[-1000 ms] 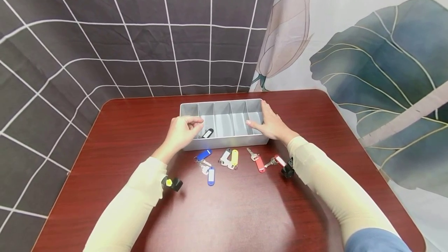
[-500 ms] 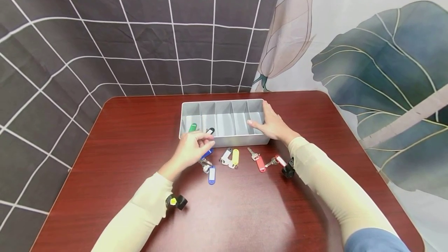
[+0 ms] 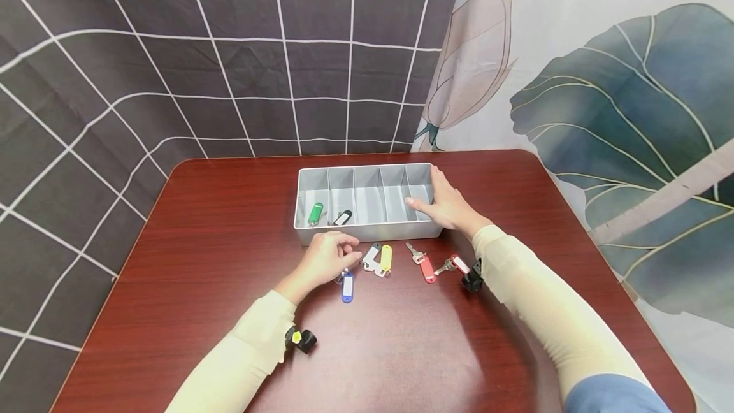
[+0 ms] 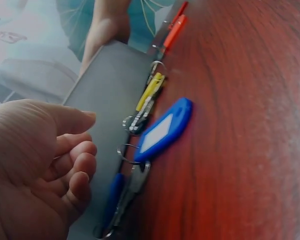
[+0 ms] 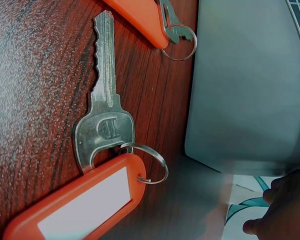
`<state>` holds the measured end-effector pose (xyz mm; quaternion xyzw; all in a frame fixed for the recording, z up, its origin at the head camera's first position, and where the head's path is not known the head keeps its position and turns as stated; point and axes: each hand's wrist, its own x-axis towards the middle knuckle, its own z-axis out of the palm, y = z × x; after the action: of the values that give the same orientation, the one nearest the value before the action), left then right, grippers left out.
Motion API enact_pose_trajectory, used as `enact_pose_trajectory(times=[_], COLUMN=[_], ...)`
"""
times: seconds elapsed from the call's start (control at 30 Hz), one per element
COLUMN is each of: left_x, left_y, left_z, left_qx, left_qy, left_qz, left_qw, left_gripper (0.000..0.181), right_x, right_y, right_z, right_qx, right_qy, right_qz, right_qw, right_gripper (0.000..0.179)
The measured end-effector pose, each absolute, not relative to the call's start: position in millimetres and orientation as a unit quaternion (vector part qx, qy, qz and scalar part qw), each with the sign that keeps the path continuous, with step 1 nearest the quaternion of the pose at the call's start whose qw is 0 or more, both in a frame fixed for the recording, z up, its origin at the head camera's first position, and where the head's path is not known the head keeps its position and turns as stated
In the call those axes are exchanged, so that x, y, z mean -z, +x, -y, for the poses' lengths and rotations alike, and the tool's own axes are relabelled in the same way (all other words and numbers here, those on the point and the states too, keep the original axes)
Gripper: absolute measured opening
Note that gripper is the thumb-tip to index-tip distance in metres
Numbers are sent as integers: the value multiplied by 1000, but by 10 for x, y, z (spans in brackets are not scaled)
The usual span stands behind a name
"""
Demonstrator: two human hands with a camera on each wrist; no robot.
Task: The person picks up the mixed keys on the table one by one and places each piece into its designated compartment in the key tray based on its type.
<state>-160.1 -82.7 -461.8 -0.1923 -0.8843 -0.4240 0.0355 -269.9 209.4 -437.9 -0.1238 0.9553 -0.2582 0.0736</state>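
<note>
In the head view my left hand point(image 3: 328, 256) is over the blue-tagged keys, just in front of a grey compartment tray point(image 3: 367, 232). Its fingers are loosely bent with nothing between them. One blue key tag point(image 3: 347, 287) shows beside the hand; the left wrist view also shows a second blue tag point(image 4: 113, 200) by the tray, which the hand hides from above. My right hand point(image 3: 450, 204) holds the tray's right end, thumb over the inside and fingers along the outer wall. A green key tag point(image 3: 315, 213) lies in the leftmost compartment, a black key tag point(image 3: 343, 217) in the second.
Before the tray lie keys with a dark grey tag point(image 3: 372, 253), a yellow tag point(image 3: 386, 259) and two red tags, one point(image 3: 427, 269) left of the other point(image 3: 460, 264). The tray's three right compartments hold no keys. A dark gridded cloth point(image 3: 229, 69) hangs behind the table.
My left hand has come out from over the tray's left compartment, moving toward me and right to the blue-tagged keys. The green tag is now uncovered in the tray. My right hand stays put.
</note>
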Motion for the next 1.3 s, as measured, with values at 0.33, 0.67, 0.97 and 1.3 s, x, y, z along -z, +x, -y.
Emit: enact_pose_trajectory(times=[0.33,0.67,0.97,1.3], left_x=[4701,4696,4686,4687], left_y=[-1612,-1632,-1628,-1634], left_z=[768,682,667,638], left_qx=[349,285,271,266], left_qy=[-230,-232,-229,-223], left_qz=[908,930,935,938], left_qw=[29,4,12,17], left_gripper=[30,39,22,24], right_x=[4372,4363,4344,4370], right_y=[-2694,-2691,-2681,-2685], right_z=[-2091,-2085,-2076,-2084], right_qx=[259,258,257,252], right_qy=[-126,-129,-126,-126], right_qz=[-955,-955,-955,-957], right_qw=[74,70,74,71], right_gripper=[112,111,111,110])
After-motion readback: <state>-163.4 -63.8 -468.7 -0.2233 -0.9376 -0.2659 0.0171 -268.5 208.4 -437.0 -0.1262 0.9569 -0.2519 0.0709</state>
